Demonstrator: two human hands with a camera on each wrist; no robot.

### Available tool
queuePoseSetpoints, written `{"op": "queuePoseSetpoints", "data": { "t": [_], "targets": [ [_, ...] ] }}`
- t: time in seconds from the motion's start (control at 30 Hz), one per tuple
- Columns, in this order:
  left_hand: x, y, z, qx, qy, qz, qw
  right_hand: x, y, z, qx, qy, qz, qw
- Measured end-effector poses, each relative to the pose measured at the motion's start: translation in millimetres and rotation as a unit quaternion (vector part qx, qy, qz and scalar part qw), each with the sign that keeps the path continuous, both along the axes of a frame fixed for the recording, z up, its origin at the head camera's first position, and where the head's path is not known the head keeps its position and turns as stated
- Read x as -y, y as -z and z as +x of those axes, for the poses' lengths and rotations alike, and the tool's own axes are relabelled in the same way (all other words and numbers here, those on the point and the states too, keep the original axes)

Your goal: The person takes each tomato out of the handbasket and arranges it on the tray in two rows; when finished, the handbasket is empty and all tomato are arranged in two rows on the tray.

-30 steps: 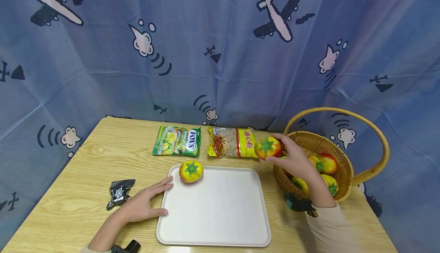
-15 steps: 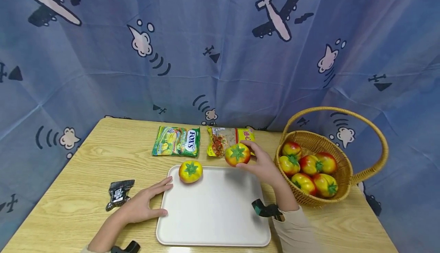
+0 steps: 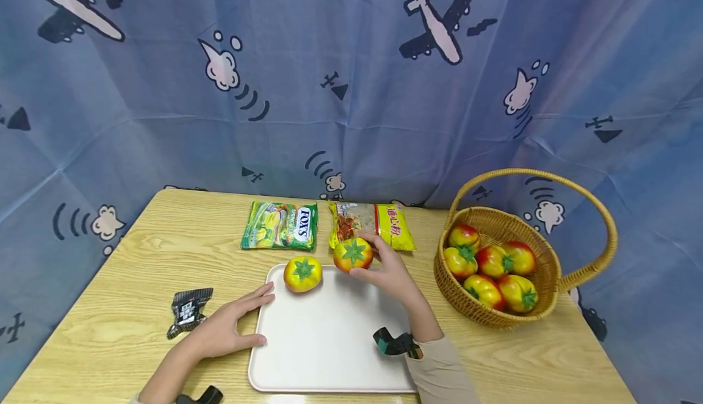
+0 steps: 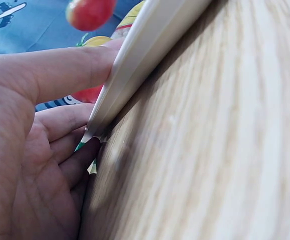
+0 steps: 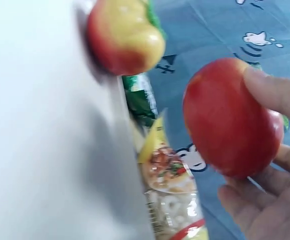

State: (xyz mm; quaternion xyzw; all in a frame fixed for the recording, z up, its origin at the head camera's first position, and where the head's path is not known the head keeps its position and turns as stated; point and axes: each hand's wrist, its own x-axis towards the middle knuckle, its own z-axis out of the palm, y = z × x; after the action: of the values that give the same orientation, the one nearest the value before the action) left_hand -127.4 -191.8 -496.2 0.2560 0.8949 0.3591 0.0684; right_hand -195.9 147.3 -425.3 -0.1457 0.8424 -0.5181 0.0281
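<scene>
the person's right hand (image 3: 389, 274) grips 1 red-and-yellow fruit (image 3: 353, 255) over the white tray's (image 3: 324, 343) far edge; the left hand (image 3: 222, 329), fingers loosely spread, touches its side.

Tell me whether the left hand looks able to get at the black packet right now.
Probably yes: the black packet lies on the table close beside the left hand, with nothing seen covering it. That hand only touches the tray.
</scene>
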Motion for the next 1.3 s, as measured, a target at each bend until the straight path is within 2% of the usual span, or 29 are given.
{"op": "queuePoseSetpoints", "data": {
  "t": [0.2,0.43,0.7,1.3],
  "targets": [
    [-0.1,-0.5,0.7,0.005,-0.003,-0.002,1.0000,6,13.1,0.5,0.028,0.005,0.070,0.9972],
    [-0.7,-1.7,1.7,0.012,-0.006,0.002,0.9999,11,23.3,2.1,0.020,-0.014,0.111,0.9936],
    [-0.9,-3.1,1.6,0.009,0.001,0.006,0.9999,19,26.3,3.5,0.039,-0.032,0.117,0.9919],
    [-1.1,-3.2,1.6,0.003,0.000,0.003,1.0000,22,32.3,2.1,0.043,-0.043,0.115,0.9916]
  ]
}}
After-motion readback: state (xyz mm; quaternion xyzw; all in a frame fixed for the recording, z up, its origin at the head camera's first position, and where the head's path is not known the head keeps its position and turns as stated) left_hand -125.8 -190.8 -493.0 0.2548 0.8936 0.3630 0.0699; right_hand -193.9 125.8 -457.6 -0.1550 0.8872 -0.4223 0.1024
